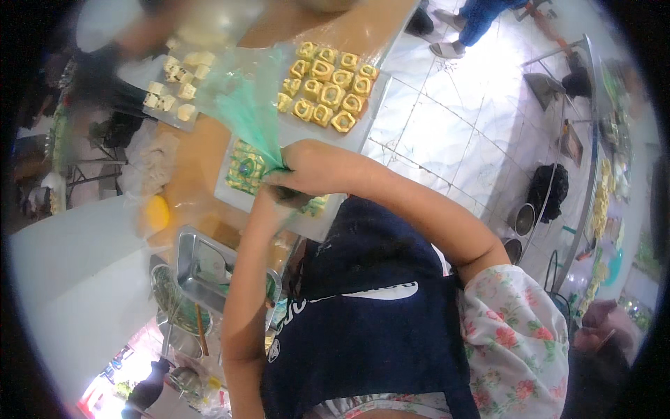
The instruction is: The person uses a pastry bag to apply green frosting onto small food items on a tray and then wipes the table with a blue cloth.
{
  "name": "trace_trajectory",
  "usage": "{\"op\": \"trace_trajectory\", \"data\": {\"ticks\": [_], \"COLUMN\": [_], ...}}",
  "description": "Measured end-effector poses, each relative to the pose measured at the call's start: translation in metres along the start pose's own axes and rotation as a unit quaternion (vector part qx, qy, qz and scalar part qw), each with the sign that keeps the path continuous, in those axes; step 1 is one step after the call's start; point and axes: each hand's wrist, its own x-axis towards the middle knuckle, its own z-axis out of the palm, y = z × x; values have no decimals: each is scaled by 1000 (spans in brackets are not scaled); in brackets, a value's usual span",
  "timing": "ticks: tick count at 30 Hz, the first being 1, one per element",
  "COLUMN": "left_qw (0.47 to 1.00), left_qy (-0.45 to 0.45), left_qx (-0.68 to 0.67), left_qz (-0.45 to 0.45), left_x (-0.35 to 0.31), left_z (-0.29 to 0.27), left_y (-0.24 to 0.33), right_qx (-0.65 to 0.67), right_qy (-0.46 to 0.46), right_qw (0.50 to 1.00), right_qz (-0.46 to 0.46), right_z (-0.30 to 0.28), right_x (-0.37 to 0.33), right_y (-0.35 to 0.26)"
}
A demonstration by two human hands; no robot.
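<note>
White floor tiles (460, 133) spread beside a brown work table (202, 150) bearing a white board (359, 136) of golden square pastries (326, 87). Right hand (314, 167) closes tight around the twisted neck of a green piping bag (244, 105), just above green-filled pastries (246, 171). Left hand (276, 195) sits beneath it, fingers hidden, so their grip cannot be told.

Taking the white tray (349, 136) as landmark: rows of golden square pastries (326, 87) are filling its far half, while the green piping bag (244, 105) is rising over its left side. Bare wooden counter (202, 150) is lying open left of it; a steel pan (202, 265) is blocking the near-left.
</note>
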Motion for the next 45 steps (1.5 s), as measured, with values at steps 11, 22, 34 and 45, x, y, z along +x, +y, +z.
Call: {"op": "trace_trajectory", "data": {"ticks": [11,22,34,45], "left_qw": [993,985,986,987], "left_qy": [-41,-27,-22,-14], "left_qx": [91,138,92,142], "left_qz": [68,102,135,72], "left_x": [9,0,8,3], "left_z": [0,-3,1,3], "left_y": [16,17,-4,0], "right_qx": [8,-30,-35,-41], "right_qy": [63,67,64,62], "right_qw": [998,996,996,996], "right_qz": [31,41,53,41], "right_z": [1,17,21,24], "right_x": [-4,-1,-1,-3], "right_y": [-3,-4,0,2]}}
